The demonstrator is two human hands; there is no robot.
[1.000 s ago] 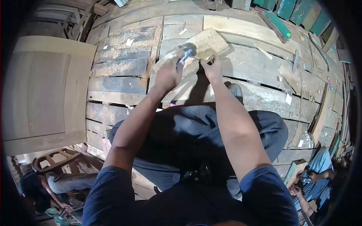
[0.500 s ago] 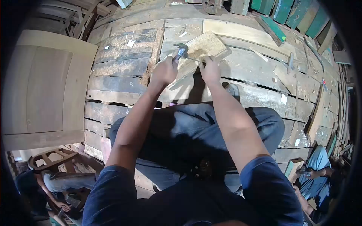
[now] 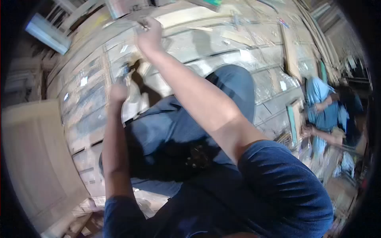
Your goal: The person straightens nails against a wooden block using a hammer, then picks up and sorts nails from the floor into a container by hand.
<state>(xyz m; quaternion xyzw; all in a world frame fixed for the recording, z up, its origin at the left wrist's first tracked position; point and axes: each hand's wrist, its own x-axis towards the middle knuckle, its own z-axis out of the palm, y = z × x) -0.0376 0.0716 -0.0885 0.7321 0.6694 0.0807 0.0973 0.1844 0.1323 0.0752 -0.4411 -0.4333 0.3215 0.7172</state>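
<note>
My left hand [image 3: 118, 92] is closed around a hammer [image 3: 126, 69], whose head end is smeared by motion. Farther forward and to the right, my right hand [image 3: 150, 36] is raised over the planks, its fingers drawn together. Something small may be between those fingertips, but blur hides what it is. A pale wooden board [image 3: 136, 104] lies below and between my hands, partly covered by their dark shadow.
A large wooden panel [image 3: 35, 158] stands at the left. Wood offcuts [image 3: 238, 37] and chips lie across the plank floor [image 3: 190, 51]. A co-worker [image 3: 323, 107] sits at the right, hands on a piece of wood.
My view has swung to the right. My right hand has left the board and reached forward, away from my left hand. The hammer remains in my left hand.
</note>
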